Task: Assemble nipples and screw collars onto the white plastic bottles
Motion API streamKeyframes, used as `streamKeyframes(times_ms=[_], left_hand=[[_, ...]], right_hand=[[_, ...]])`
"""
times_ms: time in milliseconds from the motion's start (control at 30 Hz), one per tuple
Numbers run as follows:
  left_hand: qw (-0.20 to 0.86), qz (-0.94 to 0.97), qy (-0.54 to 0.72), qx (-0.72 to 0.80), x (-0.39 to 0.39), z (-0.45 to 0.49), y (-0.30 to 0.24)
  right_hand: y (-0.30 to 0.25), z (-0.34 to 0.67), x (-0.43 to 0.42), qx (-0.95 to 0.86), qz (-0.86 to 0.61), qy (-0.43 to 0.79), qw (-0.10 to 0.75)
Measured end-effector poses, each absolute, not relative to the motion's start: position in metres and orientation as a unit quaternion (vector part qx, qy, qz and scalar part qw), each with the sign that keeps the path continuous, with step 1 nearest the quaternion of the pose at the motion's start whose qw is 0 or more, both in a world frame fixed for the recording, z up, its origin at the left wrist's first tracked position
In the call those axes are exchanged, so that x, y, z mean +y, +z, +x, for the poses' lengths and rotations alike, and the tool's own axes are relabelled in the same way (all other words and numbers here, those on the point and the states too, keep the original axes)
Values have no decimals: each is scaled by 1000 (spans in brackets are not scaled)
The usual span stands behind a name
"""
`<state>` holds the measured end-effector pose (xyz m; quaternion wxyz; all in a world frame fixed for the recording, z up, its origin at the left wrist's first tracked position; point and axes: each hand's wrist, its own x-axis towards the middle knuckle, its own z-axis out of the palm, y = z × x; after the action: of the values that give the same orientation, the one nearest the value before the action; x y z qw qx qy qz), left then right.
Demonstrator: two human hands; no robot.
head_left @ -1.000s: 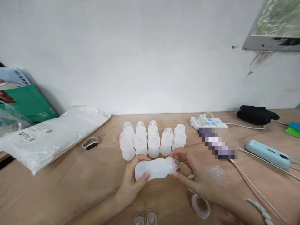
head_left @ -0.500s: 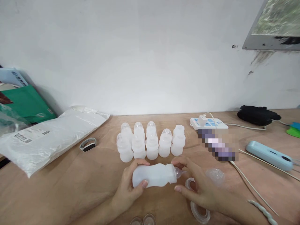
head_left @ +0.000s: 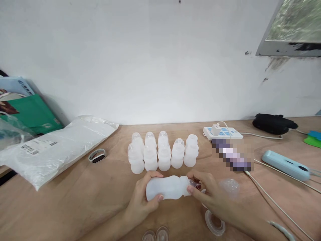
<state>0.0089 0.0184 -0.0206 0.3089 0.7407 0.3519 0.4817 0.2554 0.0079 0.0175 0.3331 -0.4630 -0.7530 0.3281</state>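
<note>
My left hand (head_left: 142,199) grips the body of a frosted white plastic bottle (head_left: 168,187) held sideways just above the wooden table (head_left: 75,201). My right hand (head_left: 209,197) pinches the clear nipple (head_left: 194,183) at the bottle's neck with thumb and fingers closed around it. Several matching white bottles (head_left: 163,152) stand upright in two rows just beyond my hands. A clear ring (head_left: 214,222) lies below my right hand, a clear cap (head_left: 229,186) to its right, and two small clear pieces (head_left: 155,235) sit at the bottom edge.
A white plastic bag (head_left: 55,147) and a wristband (head_left: 97,155) lie at left, with green packaging (head_left: 32,113) behind. At right are a power strip (head_left: 222,132), a pixelated object (head_left: 232,154), cables (head_left: 273,201), a light-blue device (head_left: 286,160) and a black item (head_left: 273,123).
My right hand has closed in on the bottle's neck and now pinches the nipple; half a second ago its fingers were spread around it. The bottle stays sideways in my left hand.
</note>
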Motion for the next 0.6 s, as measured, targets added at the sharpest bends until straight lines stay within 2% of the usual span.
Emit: streamKeyframes(times_ms=[167, 400, 600], left_hand=[[316, 749, 461, 356, 18, 10, -18], [309, 765, 453, 337, 17, 10, -18], [206, 824, 458, 263, 18, 12, -20]], right_hand=[[17, 259, 5, -744, -435, 360, 357], [16, 262, 2, -758, -419, 322, 381], [10, 259, 3, -673, -443, 456, 378]])
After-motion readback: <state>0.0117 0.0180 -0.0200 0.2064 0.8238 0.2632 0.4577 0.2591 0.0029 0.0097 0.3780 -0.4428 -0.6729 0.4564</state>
